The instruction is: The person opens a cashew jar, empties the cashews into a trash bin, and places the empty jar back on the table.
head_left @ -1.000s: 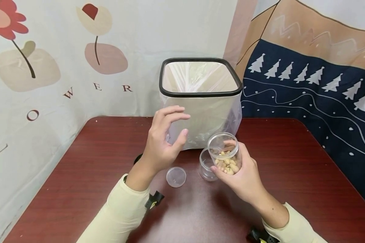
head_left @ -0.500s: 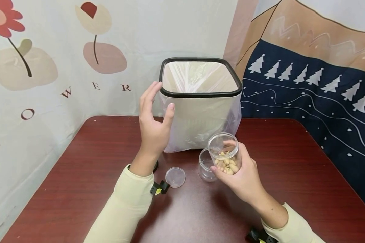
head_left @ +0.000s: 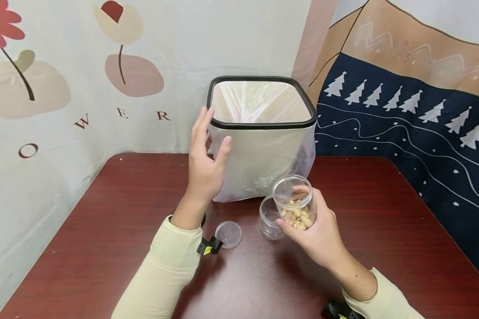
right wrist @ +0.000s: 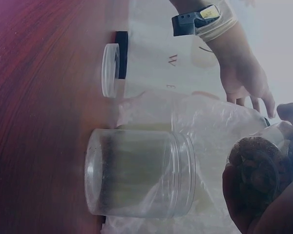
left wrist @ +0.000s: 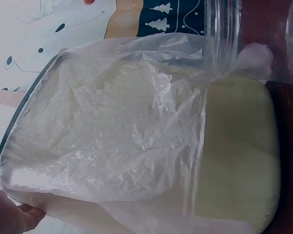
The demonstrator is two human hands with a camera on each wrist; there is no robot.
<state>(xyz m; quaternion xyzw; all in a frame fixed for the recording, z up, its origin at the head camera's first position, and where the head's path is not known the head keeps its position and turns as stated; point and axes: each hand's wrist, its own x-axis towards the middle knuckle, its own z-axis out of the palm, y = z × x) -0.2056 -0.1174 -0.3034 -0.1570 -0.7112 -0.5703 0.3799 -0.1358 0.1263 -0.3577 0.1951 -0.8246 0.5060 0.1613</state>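
Note:
In the head view my right hand (head_left: 321, 235) grips a clear plastic jar (head_left: 293, 191) that is tilted and has no lid on. Pale nuts (head_left: 298, 219) lie in its lower part. My left hand (head_left: 205, 166) is raised at the left side of a lined trash bin (head_left: 263, 155), its fingers fairly straight and the thumb apart. In the left wrist view its fingertips (left wrist: 34, 214) touch the bin's side near the rim. A second clear jar (right wrist: 141, 173) stands upright on the table, looking empty, just behind the held one.
A clear lid (head_left: 228, 235) lies on the red-brown table (head_left: 239, 283) by the left wrist. A black round thing (right wrist: 121, 53) beside it is mostly hidden. The bin has a black rim (head_left: 263, 126) and a thin bag; printed cloth (head_left: 151, 133) hangs behind.
My left hand has moved from in front of the bin up and leftward to its left side, its fingers straightening. The right hand keeps the jar of nuts in nearly the same place.

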